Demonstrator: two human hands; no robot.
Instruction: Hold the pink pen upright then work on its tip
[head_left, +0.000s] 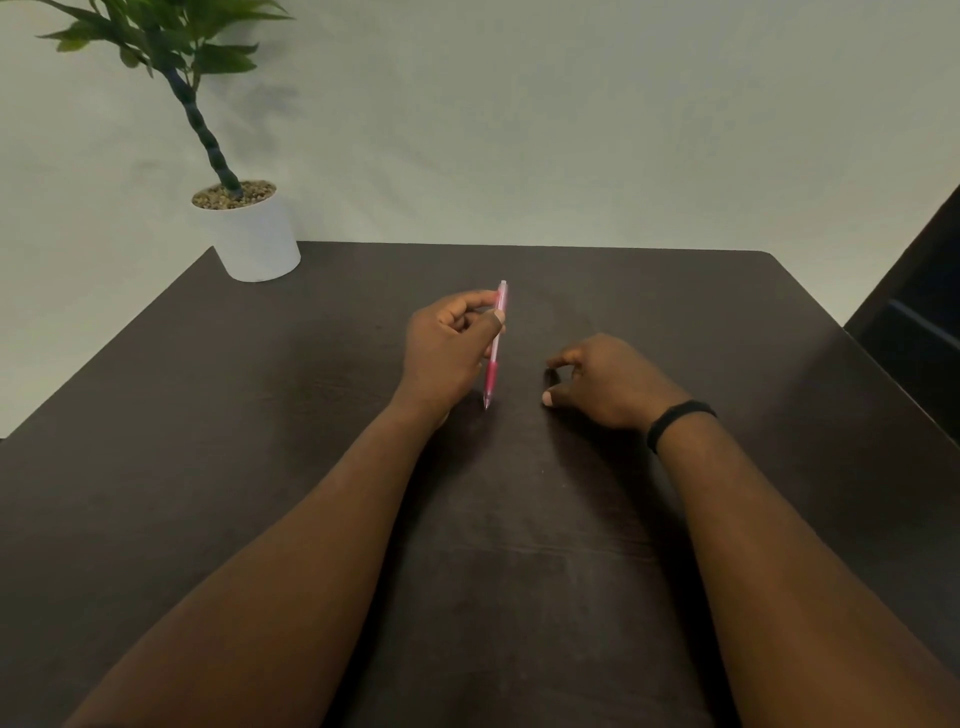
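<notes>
No readable text, label, brand, number or sign anywhere in view. Pink pen (494, 347): no print legible on barrel or grip. White plant pot (254, 239): plain, unmarked. Black wristband (679, 422): no lettering or digits visible. Dark bench (311, 415): bare of writing. Wall behind: blank.
</notes>
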